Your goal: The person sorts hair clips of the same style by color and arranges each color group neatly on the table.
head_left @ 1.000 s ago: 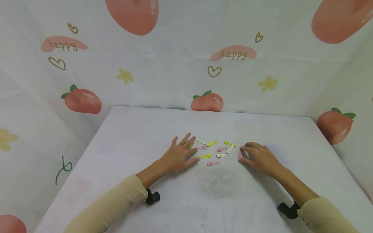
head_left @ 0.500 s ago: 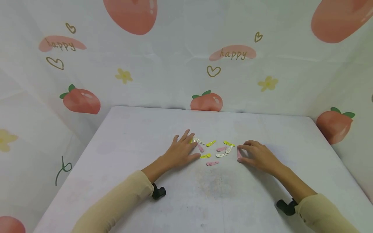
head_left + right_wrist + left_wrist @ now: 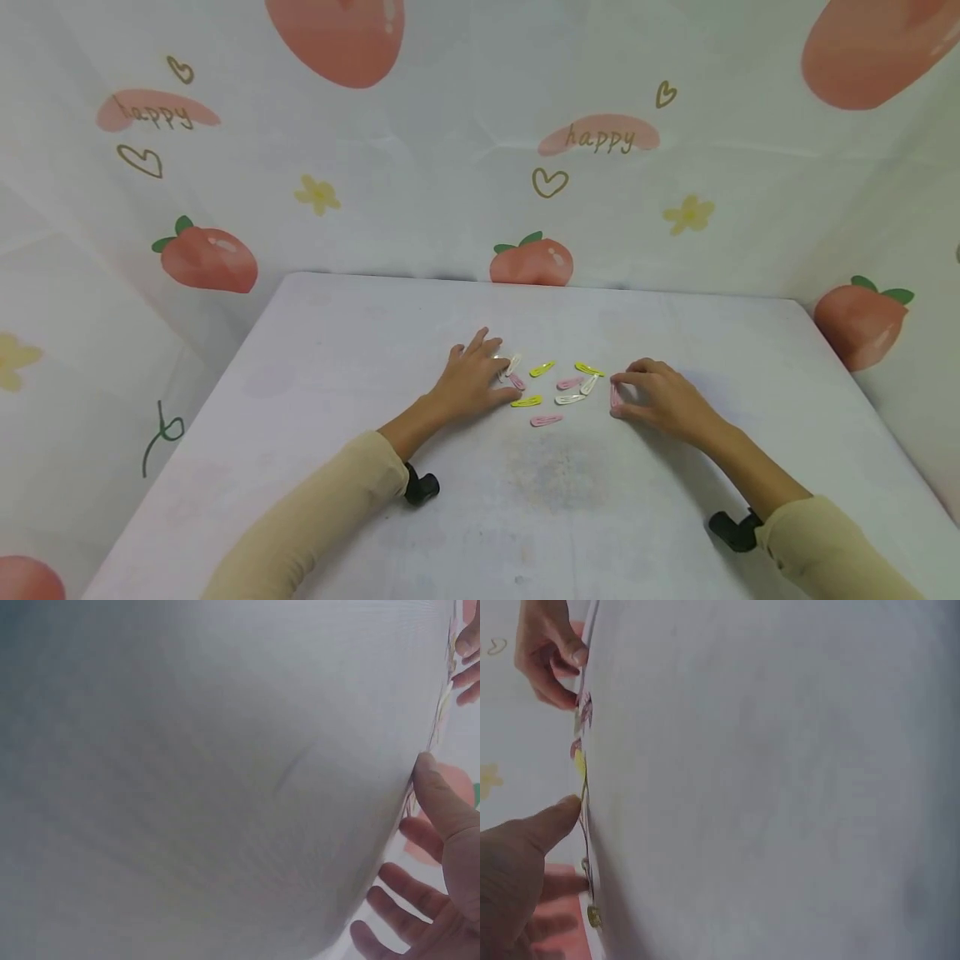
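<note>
Several snap hair clips in pink, white and yellow lie in a loose group mid-table. My left hand [image 3: 468, 385] is at the group's left side, fingers spread and fairly straight. Its thumb tip is at a yellow hair clip [image 3: 527, 402]; its other fingertips are by a white hair clip [image 3: 513, 364] and a small pink hair clip [image 3: 517, 382]. At the right side, my right hand [image 3: 663, 400] holds a pink hair clip [image 3: 615, 396] between thumb and index finger, one at each end. In the right wrist view, the other right fingers [image 3: 401, 889] are spread apart.
Between the hands lie another yellow clip [image 3: 542, 368], a white clip [image 3: 570, 400] and a nearer pink clip [image 3: 546, 421]. The white table [image 3: 562, 533] ends at a fabric backdrop [image 3: 450, 150] printed with peaches.
My left hand has slid slightly right and away from me. The pink and white clips by its fingers have turned to new angles. The right hand stays nearly still at its pink clip.
</note>
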### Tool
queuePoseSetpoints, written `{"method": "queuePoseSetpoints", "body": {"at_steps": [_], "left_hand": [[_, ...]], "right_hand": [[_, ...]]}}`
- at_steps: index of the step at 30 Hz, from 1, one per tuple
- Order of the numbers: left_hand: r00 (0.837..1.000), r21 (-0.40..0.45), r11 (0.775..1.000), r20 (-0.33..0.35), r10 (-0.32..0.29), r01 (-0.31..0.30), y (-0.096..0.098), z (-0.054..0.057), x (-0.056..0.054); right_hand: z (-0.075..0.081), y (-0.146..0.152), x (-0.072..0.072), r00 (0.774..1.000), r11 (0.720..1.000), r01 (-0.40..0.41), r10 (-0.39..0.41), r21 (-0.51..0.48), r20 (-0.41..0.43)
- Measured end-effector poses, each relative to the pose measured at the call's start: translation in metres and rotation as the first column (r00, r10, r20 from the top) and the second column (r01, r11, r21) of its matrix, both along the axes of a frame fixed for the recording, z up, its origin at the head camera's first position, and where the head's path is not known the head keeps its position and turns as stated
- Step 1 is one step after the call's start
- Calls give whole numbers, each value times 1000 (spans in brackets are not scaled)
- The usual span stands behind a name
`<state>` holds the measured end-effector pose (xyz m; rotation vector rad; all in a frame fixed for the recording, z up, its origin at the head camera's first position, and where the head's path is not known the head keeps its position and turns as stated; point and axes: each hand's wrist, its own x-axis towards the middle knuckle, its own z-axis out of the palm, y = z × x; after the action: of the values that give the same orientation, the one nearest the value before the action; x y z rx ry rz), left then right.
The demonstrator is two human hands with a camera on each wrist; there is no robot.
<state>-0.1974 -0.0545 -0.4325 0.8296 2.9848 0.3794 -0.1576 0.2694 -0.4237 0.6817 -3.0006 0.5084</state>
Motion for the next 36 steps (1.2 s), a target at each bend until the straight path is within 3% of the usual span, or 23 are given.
{"method": "queuePoseSetpoints", "body": {"at_steps": [7, 14, 24, 36], "left_hand": [[991, 13, 998, -110, 70, -69, 10, -2, 7], [987, 31, 994, -116, 110, -107, 17, -4, 6], [996, 102, 991, 40, 80, -84, 17, -2, -5], [993, 142, 989, 114, 31, -47, 12, 0, -18]], "right_hand": [[0, 1, 0, 1000, 1000, 4, -4, -5, 3], [-2, 1, -2, 1000, 1000, 3, -3, 8, 6], [0, -2, 0, 1000, 1000, 18, -18, 10, 25], [-1, 0, -2, 1000, 1000, 4, -4, 8, 10]]}}
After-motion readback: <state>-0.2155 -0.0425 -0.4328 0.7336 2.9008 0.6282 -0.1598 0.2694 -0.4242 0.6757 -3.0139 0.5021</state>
